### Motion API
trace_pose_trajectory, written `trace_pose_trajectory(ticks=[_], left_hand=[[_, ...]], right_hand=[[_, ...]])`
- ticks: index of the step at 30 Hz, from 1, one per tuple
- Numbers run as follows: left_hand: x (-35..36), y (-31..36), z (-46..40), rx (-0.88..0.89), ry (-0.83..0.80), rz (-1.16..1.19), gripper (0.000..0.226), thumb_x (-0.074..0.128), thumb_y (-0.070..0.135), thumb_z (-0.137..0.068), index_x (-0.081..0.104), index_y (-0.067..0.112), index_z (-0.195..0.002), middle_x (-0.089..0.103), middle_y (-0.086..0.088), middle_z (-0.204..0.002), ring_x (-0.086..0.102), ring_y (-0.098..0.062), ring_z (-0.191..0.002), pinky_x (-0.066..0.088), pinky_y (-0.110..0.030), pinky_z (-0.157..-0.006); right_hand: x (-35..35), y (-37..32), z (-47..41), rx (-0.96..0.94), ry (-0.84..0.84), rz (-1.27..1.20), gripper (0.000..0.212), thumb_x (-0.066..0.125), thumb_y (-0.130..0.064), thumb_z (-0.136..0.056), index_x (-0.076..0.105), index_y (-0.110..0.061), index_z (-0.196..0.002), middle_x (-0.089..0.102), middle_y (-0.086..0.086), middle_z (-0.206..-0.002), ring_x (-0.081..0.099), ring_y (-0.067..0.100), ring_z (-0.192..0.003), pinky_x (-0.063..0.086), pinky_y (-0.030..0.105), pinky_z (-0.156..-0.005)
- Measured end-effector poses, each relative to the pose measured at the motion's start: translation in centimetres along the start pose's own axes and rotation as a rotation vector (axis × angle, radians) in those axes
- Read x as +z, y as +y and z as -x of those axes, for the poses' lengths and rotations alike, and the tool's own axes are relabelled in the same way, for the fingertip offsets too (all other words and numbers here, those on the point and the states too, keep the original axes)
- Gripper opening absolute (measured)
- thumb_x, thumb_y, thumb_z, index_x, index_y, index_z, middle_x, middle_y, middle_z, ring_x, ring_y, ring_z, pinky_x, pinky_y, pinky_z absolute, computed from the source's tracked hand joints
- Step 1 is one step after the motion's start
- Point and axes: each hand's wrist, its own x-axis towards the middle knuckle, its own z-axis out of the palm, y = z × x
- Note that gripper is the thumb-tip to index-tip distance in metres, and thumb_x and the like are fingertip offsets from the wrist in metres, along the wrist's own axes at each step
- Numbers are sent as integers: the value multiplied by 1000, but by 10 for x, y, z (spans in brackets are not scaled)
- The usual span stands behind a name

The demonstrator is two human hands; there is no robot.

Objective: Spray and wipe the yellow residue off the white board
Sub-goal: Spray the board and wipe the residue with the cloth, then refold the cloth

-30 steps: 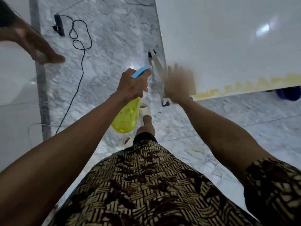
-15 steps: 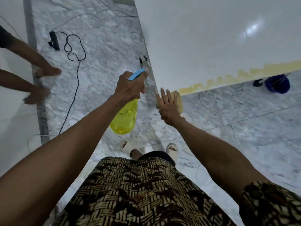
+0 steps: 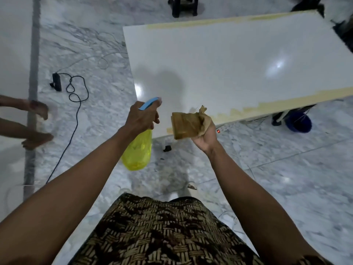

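- The large glossy white board [image 3: 229,64] is lying flat before me, yellow residue [image 3: 277,105] running along its near edge.
- My right hand [image 3: 205,133] is gripping a folded brown cloth [image 3: 188,124] over the board's near corner.
- My left hand [image 3: 141,117] is clasping a yellow spray bottle [image 3: 137,153], fingers curled around its blue trigger head.

You face a large, glossy, smooth white board [image 3: 229,69] over polished grey-veined marble floor [image 3: 286,169]. Your translucent yellow plastic spray bottle [image 3: 138,153] shines; the crumpled tan cloth rag [image 3: 188,124] looks matt.

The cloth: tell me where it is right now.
In the head view the cloth sits near centre, gripped in the right hand, lifted above the white board's near edge, just right of the spray bottle.
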Motion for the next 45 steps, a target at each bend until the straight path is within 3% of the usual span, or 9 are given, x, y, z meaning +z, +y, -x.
trace_pose_trajectory(ticks=[3, 7, 13, 18, 23, 26, 31, 37, 45], left_hand=[[30, 13, 2, -19, 17, 65, 62, 64, 54, -100, 74, -3, -78, 77, -18, -74, 70, -30, -60, 58, -33, -59], [58, 29, 1, -12, 63, 159, 64, 64, 54, -100, 74, -4, -76, 75, -18, -72, 73, -50, -80, 59, -43, -65], [66, 35, -4, -133, 139, 184, 60, 66, 54, -99, 74, 1, -73, 77, -19, -76, 74, -40, -71, 58, -40, -65], [52, 25, -28, -199, 174, 152, 58, 64, 52, -100, 71, 6, -64, 76, -18, -70, 67, -29, -59, 56, -33, -59], [41, 22, -54, -278, 226, 143, 59, 64, 53, -98, 70, 5, -63, 76, -18, -70, 63, -23, -51, 54, -32, -59], [41, 20, -55, -331, 269, 172, 56, 65, 50, -100, 71, 4, -68, 76, -22, -75, 62, -16, -48, 54, -27, -52], [50, 22, -52, -402, 358, 157, 60, 62, 53, -101, 72, 2, -70, 78, -19, -75, 59, -11, -40, 50, -22, -48], [85, 34, -32, -486, 609, 271, 64, 61, 55, -101, 70, 2, -67, 77, -19, -74, 58, -14, -41, 47, -21, -47], [151, 58, -12, -564, 873, 403, 57, 63, 50, -102, 69, 5, -68, 75, -19, -72, 59, -16, -42, 48, -20, -46]], right_hand=[[-9, -34, -6, -31, -97, -69, 21, 60, -32, -93, 68, -14, -99, 67, 9, -102, 63, 27, -102, 43, 41, -109], [-9, -74, -21, 142, -140, -44, 35, 53, -43, -96, 69, -13, -105, 64, 13, -119, 58, 34, -117, 33, 49, -116], [20, -79, -53, 297, -270, 41, 42, 45, -47, -101, 65, -11, -111, 63, 15, -118, 57, 34, -117, 28, 49, -118], [51, -67, -94, 441, -300, 96, 54, 50, -53, -97, 53, -13, -133, 41, 14, -152, 36, 32, -144, 24, 49, -120], [75, -68, -126, 556, -307, 89, 76, 60, -73, -82, 62, -14, -130, 47, 15, -151, 46, 34, -138, 31, 52, -117], [82, -69, -136, 596, -351, 114, 89, 70, -72, -75, 49, -20, -144, 39, 10, -156, 41, 33, -142, 28, 51, -119], [93, -66, -158, 591, -618, 391, 62, 46, -61, -99, 47, -7, -129, 41, 23, -141, 36, 37, -137, 15, 52, -123], [109, -75, -173, 721, -657, 582, 84, 51, -69, -92, 43, -7, -149, 46, 15, -149, 39, 31, -143, 22, 46, -124], [90, -90, -182, 875, -734, 724, 77, 41, -67, -96, 45, -9, -148, 46, 18, -151, 41, 32, -143, 23, 48, -123]])
